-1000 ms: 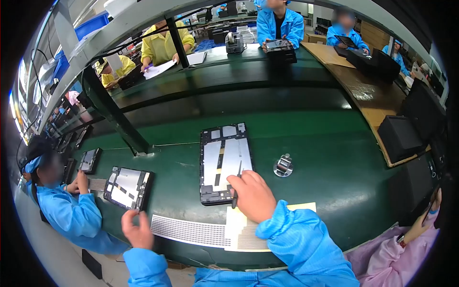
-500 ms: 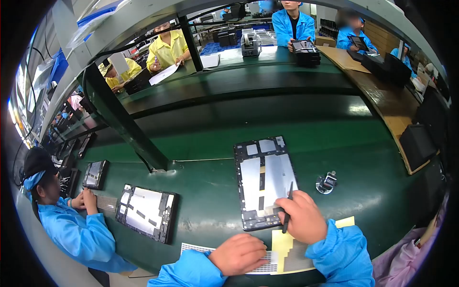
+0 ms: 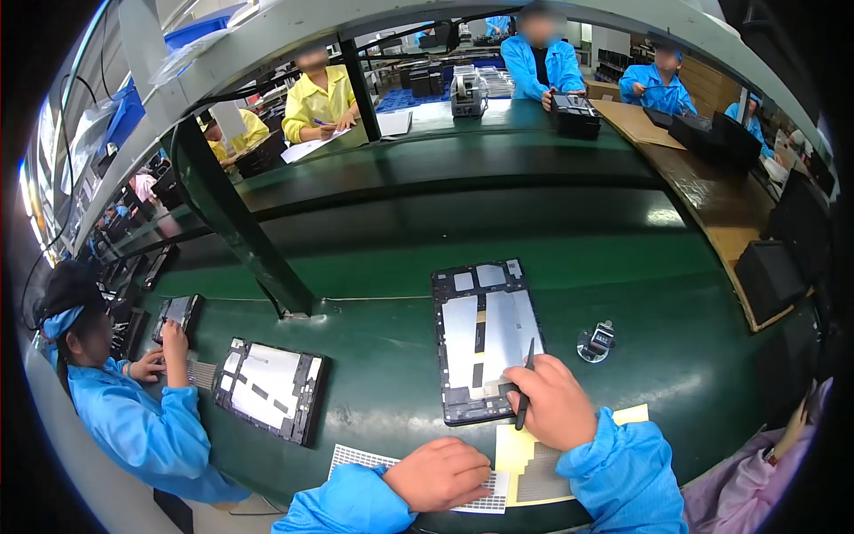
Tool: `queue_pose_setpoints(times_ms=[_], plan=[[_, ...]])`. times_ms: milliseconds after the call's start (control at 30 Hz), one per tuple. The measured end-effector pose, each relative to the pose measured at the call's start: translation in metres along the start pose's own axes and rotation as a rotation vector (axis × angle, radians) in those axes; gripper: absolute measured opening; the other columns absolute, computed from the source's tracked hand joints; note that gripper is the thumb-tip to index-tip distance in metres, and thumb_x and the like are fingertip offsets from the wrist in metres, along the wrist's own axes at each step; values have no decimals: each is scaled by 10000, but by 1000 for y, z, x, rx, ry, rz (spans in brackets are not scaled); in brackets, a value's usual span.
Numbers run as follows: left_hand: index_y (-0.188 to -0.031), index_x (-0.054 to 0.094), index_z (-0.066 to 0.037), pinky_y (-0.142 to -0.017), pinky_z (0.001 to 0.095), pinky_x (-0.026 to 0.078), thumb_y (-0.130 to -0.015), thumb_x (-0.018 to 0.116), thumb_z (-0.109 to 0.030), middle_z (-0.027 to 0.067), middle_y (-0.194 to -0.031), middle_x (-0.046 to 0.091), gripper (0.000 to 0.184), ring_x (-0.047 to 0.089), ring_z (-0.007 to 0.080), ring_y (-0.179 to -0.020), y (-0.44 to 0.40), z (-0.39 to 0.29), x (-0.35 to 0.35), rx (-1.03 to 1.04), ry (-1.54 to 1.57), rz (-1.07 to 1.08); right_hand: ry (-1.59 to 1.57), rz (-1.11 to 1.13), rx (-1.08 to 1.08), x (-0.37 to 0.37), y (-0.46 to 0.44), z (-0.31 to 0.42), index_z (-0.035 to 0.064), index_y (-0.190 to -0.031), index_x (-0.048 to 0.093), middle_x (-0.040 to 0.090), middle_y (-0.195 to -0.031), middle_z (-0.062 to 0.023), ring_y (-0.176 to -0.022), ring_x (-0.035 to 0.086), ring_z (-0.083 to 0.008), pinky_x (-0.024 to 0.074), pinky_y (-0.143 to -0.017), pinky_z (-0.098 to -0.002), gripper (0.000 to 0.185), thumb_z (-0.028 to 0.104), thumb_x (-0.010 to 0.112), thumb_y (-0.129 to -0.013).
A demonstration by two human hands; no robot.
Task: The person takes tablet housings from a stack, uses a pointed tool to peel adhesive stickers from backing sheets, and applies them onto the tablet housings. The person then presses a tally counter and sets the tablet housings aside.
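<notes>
My right hand [image 3: 559, 405] is closed around slim black tweezers [image 3: 523, 402], held at a slant over the lower right edge of an opened tablet [image 3: 460, 329]. The tablet lies flat with its silver inner plates and black frame facing up. My left hand [image 3: 442, 474] lies palm down, fingers stretched out, on a white sheet of small dark-printed labels [image 3: 351, 460]. Beside that sheet, partly under my right wrist, is a yellow backing sheet [image 3: 513, 448] with grey strips. Whether the tweezer tips hold anything is too small to tell.
A round clear dish with a small dark item [image 3: 601, 338] stands right of the tablet. Left are a stack of opened tablets [image 3: 267, 387] and a co-worker in blue [image 3: 133, 427]. A green post [image 3: 231, 218] rises from the bench. Other people sit across the bench.
The view has shifted slightly. My hands keep nearly the same places on the sheet and over the tablet's lower edge. The left co-worker's hand has risen to a tablet.
</notes>
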State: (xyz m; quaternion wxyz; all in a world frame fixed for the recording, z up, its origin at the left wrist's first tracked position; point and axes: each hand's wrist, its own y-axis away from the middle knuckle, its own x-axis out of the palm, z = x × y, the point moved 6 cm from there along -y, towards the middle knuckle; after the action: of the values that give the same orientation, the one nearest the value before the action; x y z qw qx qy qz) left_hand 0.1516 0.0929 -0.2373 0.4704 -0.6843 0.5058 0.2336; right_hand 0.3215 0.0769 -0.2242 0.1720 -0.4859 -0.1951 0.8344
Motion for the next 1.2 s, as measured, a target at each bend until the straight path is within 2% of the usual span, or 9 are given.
queue_pose_setpoints(times_ms=[333,533,667,700,733,800,900,1000,1200], plan=[[-1088,620,-37,-916,407,435,-788,727,-395,99,-1102,613,479,568,279,-1039,-12,-6,7,-133,-77,182,-27,-44,-54,-1,3,-1,85,-1066,616,563,-916,-143,-948,555,-350,468,-825,-432,273,89,655,-796],[-1117,623,-59,-899,418,435,-747,760,-367,109,-1121,613,500,567,293,-1035,-10,-4,9,-120,-65,167,-127,-125,-27,-13,5,-3,77,-1085,622,568,-933,-160,-937,556,-351,471,-795,-427,282,84,652,-805],[-1117,631,-52,-875,425,435,-712,782,-349,107,-1126,617,524,572,303,-1019,-9,-1,9,-142,-51,170,-786,-185,206,-51,37,-5,18,-1168,621,610,-965,-90,-935,567,-211,468,-838,-328,258,52,575,-916],[-1119,630,-50,-877,425,435,-708,786,-342,109,-1127,617,528,571,307,-1020,-8,-2,10,-148,-36,173,-782,-111,263,-59,48,-4,13,-1200,616,625,-993,-96,-999,558,-189,461,-875,-313,276,94,576,-939],[-1121,630,-48,-878,425,435,-705,790,-336,111,-1128,616,531,571,310,-1021,-8,-3,9,-152,-32,171,-808,-36,304,-58,62,-10,10,-1160,617,629,-1004,-95,-953,578,-159,479,-831,-285,250,129,591,-942],[-1125,628,-44,-881,426,435,-699,796,-325,115,-1131,614,537,569,317,-1021,-8,-2,9,-158,-36,157,-1199,66,805,-27,97,-27,17,-1063,615,629,-986,-76,-866,590,-126,492,-771,-258,173,123,629,-927],[-1131,626,-41,-887,431,434,-692,802,-303,120,-1135,609,541,566,329,-1019,-6,-2,9,-160,-35,141,-1058,207,801,-10,101,-25,35,-982,571,619,-943,-50,-788,589,-107,499,-714,-256,135,95,662,-902],[-1146,624,-46,-890,434,434,-692,800,-299,122,-1134,604,549,561,334,-1023,-4,-1,11,-169,-24,137,-1014,295,765,-18,90,-8,28,-960,510,618,-873,-63,-779,628,-136,526,-731,-271,170,22,660,-880],[-1127,637,-65,-922,420,428,-718,785,-325,101,-1155,588,506,548,302,-1062,-6,-1,11,-190,-43,178,-1076,251,868,3,92,-15,36,-989,510,582,-873,-44,-756,584,-95,498,-654,-246,206,59,679,-874]])
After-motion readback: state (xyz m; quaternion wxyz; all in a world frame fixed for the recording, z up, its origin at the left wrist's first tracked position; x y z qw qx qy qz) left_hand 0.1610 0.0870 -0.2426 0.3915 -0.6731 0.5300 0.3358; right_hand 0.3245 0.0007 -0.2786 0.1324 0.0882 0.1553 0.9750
